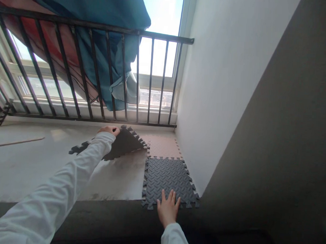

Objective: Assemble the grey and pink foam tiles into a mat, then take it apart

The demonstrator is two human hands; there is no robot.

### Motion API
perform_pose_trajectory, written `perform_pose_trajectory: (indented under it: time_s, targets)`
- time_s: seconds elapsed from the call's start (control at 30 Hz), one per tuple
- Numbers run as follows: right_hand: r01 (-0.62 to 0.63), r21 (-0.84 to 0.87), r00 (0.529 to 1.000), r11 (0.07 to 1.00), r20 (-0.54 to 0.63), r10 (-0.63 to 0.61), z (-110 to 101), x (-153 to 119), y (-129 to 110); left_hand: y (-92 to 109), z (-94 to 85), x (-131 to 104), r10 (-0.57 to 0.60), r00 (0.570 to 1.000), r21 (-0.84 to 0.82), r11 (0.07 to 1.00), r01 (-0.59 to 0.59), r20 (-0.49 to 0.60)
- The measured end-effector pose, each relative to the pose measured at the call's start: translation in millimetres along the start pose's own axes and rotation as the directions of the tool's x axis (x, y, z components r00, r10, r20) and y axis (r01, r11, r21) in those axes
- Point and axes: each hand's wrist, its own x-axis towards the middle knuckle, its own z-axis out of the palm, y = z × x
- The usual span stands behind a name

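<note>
My left hand (pixel 109 129) grips the far edge of a dark foam mat tile (pixel 123 145) and holds it tilted up off the sill. The lifted tile's right corner meets the left side of a pink foam mat tile (pixel 164 147) lying flat in the corner by the wall. In front of the pink one lies a dark grey foam mat tile (pixel 167 177) with a raised tread pattern, its far edge against the pink tile. My right hand (pixel 168 208) rests with spread fingers on the near edge of this grey tile, which juts slightly over the sill's edge.
A black metal railing (pixel 97 25) runs along the window, with a teal and pink curtain (pixel 100 60) behind it. The white wall (pixel 215 66) bounds the sill on the right. A thin stick (pixel 17 142) lies on the pale sill (pixel 116 185) at left.
</note>
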Motion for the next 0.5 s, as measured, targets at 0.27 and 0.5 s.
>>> perform_pose_trajectory:
  time_s: [0.27, 0.5]
  targets:
    - [-0.012, -0.002, 1.000, 1.000, 0.005, 0.012, -3, 0, -2, -12, -79.1, 56, -0.008, 0.973, -0.053, 0.999, -0.005, -0.232]
    - [-0.014, -0.012, 1.000, 1.000, 0.026, 0.014, -5, 0, -3, -22, -140.6, 68, 0.033, 0.873, -0.024, 0.998, -0.052, -0.487]
